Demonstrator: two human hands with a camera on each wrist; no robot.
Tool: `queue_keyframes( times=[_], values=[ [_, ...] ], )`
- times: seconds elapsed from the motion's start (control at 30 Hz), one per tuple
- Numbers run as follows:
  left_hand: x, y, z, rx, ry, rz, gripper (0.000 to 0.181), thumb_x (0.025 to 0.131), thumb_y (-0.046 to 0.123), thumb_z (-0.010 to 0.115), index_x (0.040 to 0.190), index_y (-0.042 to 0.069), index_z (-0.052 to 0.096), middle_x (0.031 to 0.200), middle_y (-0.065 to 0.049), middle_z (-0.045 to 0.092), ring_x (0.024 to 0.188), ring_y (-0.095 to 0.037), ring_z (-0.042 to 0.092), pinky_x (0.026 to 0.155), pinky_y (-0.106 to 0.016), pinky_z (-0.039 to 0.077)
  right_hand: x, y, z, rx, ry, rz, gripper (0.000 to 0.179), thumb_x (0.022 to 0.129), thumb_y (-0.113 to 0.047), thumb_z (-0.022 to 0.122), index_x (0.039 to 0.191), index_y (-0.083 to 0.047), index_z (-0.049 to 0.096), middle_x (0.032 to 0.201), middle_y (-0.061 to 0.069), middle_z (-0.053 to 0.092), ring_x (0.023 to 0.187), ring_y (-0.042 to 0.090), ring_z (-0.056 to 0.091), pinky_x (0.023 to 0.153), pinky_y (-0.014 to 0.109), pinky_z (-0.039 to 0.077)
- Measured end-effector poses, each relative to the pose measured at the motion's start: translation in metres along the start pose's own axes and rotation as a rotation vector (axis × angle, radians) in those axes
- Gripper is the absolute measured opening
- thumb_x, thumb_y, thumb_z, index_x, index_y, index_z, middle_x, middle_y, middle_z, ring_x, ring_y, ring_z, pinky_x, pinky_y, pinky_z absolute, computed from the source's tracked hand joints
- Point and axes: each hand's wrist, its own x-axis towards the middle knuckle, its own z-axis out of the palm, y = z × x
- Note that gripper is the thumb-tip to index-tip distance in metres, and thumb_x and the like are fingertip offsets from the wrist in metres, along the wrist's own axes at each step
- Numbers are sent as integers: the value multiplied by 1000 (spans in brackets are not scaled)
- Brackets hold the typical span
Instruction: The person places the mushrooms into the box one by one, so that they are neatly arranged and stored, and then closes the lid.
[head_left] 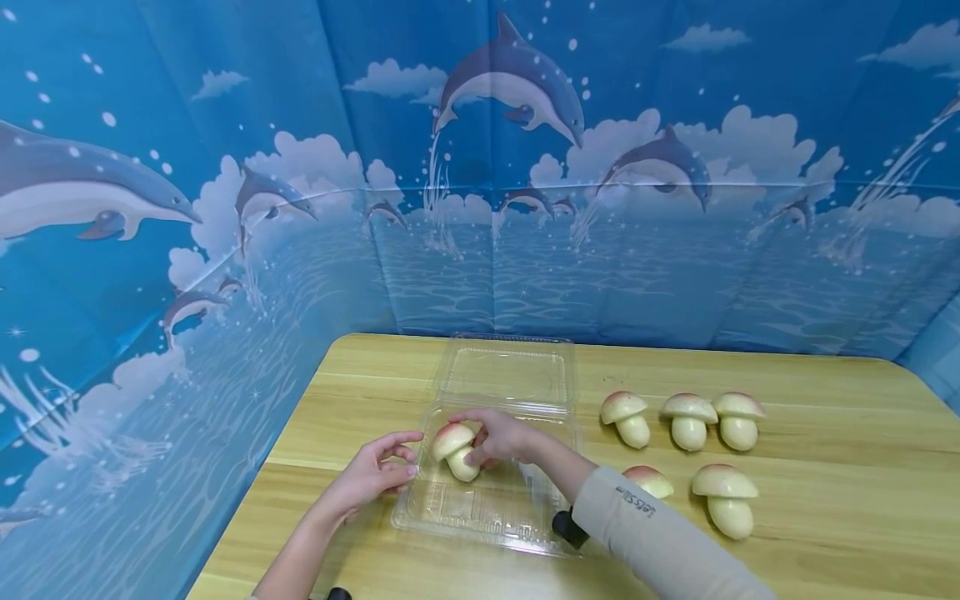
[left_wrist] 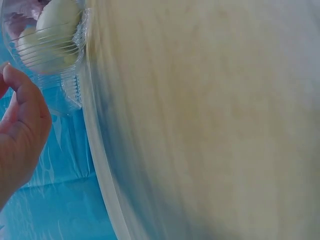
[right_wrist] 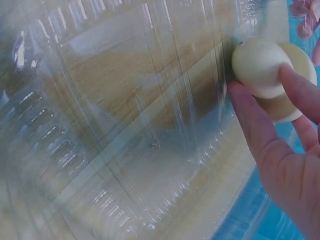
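Observation:
In the head view, a clear plastic clamshell box [head_left: 487, 525] lies with its lid folded back. My right hand [head_left: 501, 437] holds a toy mushroom [head_left: 454, 444], pale with a reddish-tinged cap, over the left part of the box. The right wrist view shows fingertips [right_wrist: 245, 97] against the round stem end [right_wrist: 257, 67], cap turned away. Beside the box's left edge is my left hand [head_left: 375, 472], fingers loosely bent and holding nothing. From the left wrist view, that hand [left_wrist: 22, 130] appears close to the box wall [left_wrist: 72, 92], with the mushroom showing through the plastic.
Several more mushrooms lie on the wooden table right of the box, among them a back-row one [head_left: 688, 421] and a nearer one [head_left: 727, 500]. My right sleeve partly covers another mushroom [head_left: 648, 480]. A blue dolphin-print curtain [head_left: 525, 275] hangs behind the table [head_left: 840, 467].

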Motion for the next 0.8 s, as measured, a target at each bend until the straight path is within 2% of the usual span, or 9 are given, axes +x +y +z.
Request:
queue_keyframes(
  times=[0.3, 0.57, 0.8],
  values=[
    [0, -1, 0, 2, -3, -4, 56, 86, 3, 62, 136, -4, 38, 99, -8, 48, 66, -7, 50, 60, -20, 44, 2, 1, 0, 5, 11, -15, 64, 77, 12, 66, 135, -5, 45, 75, 11, 53, 66, 16, 53, 66, 41, 54],
    [0, 0, 1, 4, -2, 0, 56, 86, 3, 62, 137, -4, 38, 100, -8, 48, 66, -6, 51, 60, -20, 45, 4, 3, -1, 12, 25, -49, 54, 77, 15, 64, 122, -9, 47, 75, 15, 56, 65, 18, 54, 61, 39, 52],
    [-1, -1, 0, 3, 1, 2, 57, 86, 4, 62, 137, -4, 38, 100, -9, 48, 66, -6, 50, 60, -19, 45, 4, 0, -1, 2, 20, -33, 53, 78, 14, 64, 122, -9, 46, 81, 20, 59, 68, 19, 57, 62, 41, 53]
  ],
)
